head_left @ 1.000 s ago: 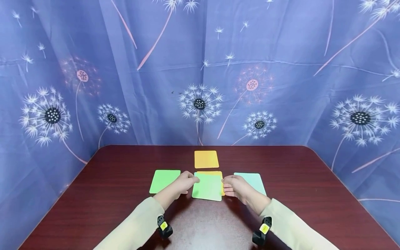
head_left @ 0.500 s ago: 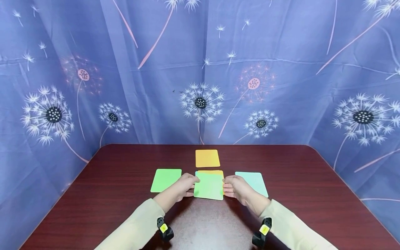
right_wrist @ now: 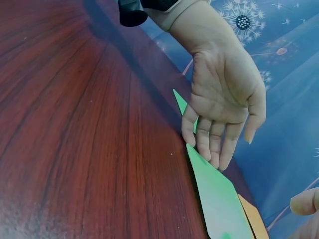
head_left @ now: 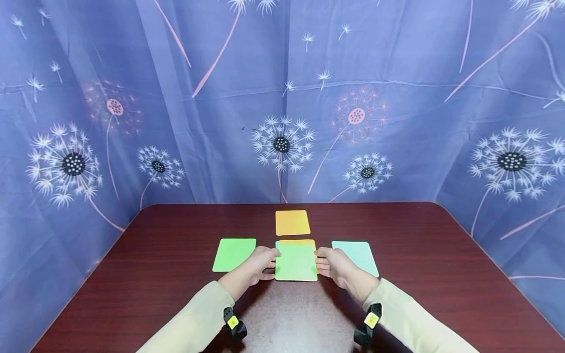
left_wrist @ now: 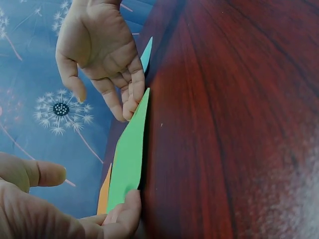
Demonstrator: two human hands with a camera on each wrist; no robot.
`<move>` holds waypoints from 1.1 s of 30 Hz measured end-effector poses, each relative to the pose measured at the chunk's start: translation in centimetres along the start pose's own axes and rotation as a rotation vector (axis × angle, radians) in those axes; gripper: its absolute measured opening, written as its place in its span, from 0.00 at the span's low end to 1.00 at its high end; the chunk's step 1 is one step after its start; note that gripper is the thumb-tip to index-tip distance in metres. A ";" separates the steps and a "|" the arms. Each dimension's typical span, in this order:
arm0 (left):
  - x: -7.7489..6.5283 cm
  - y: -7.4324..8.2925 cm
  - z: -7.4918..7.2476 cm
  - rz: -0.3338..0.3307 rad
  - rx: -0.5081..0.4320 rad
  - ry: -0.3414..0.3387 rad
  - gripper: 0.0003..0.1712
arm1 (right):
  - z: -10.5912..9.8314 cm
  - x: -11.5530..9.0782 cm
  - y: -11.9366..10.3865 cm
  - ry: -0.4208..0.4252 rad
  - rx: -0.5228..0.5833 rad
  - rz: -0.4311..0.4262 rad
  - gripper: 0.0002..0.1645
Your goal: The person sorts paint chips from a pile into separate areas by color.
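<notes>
A light green square card (head_left: 295, 264) lies at the middle of the table, on top of an orange card (head_left: 300, 242) that shows along its far edge. A thin blue sliver peeks out at the far left corner. My left hand (head_left: 258, 267) touches the green card's left edge with its fingertips, thumb lifted away from the card in the left wrist view. Opposite it, my right hand (head_left: 341, 271) rests its fingertips at the right edge; in the left wrist view its palm faces across and its fingers are extended.
Around the middle cards lie a yellow-orange card (head_left: 293, 223) at the back, a green card (head_left: 234, 255) on the left and a pale turquoise card (head_left: 355, 258) on the right. The dark red wooden table (head_left: 154, 294) meets a blue dandelion curtain (head_left: 220, 147) behind.
The top green card has turned slightly and shifted a little to the right, so its near edge now runs level. Both hands stay at its sides; the left fingers have come down against its edge.
</notes>
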State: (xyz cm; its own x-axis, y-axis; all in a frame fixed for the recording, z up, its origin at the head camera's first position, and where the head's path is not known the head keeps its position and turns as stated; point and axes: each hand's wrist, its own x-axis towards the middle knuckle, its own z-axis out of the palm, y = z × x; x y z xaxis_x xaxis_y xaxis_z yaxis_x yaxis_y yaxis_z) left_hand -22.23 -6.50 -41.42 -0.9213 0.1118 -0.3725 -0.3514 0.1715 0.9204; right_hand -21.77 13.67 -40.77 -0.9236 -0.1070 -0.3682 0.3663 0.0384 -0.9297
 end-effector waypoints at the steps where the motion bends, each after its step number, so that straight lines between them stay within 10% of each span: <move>1: 0.0 0.0 0.0 -0.004 -0.001 0.000 0.32 | 0.0 0.0 0.0 -0.001 0.004 0.002 0.18; 9: -0.1 0.2 0.1 -0.022 -0.008 0.005 0.33 | -0.1 -0.1 0.1 0.002 0.033 0.008 0.06; 33: -0.7 0.7 -0.3 -0.012 -0.052 0.017 0.32 | 0.4 -0.7 -0.2 -0.018 -0.007 -0.014 0.14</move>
State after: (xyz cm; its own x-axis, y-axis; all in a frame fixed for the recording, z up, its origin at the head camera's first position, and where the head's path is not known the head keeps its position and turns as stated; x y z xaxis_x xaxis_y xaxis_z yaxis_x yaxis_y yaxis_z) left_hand -21.89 -6.78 -40.52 -0.9195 0.0928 -0.3819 -0.3702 0.1220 0.9209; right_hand -21.17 13.35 -40.28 -0.9265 -0.1250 -0.3550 0.3523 0.0433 -0.9349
